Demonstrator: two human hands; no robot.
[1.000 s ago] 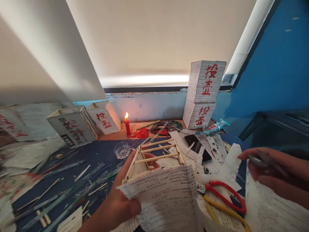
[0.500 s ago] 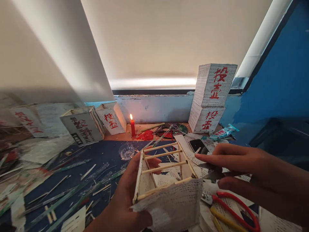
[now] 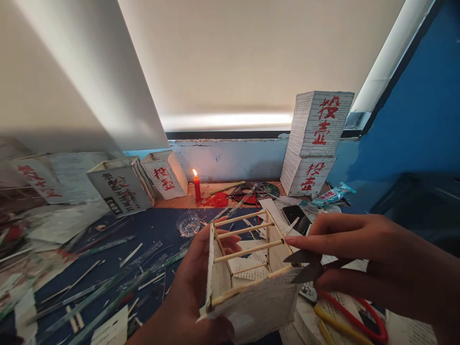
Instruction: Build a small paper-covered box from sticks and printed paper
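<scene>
A box-shaped frame of thin wooden sticks (image 3: 247, 247), its sides covered in printed paper, is tilted at the bottom centre. My left hand (image 3: 190, 287) holds it from the left, thumb on the near paper side and fingers behind the far left corner. My right hand (image 3: 366, 254) is closed around scissors, its index finger stretched to the frame's right edge. The scissors' grey blades (image 3: 304, 268) are parted at the near right corner, by the paper edge; their handles are hidden in the hand.
A lit red candle (image 3: 197, 188) stands behind the frame. Two stacked paper boxes (image 3: 312, 158) with red characters are at the back right, more boxes (image 3: 122, 189) at the left. Red-and-yellow-handled pliers (image 3: 345, 321), a phone (image 3: 296, 218), sticks and paper scraps lie around.
My right hand and the scissors have moved left, bringing the blades to the frame's near right corner. The frame has tilted a little in my left hand.
</scene>
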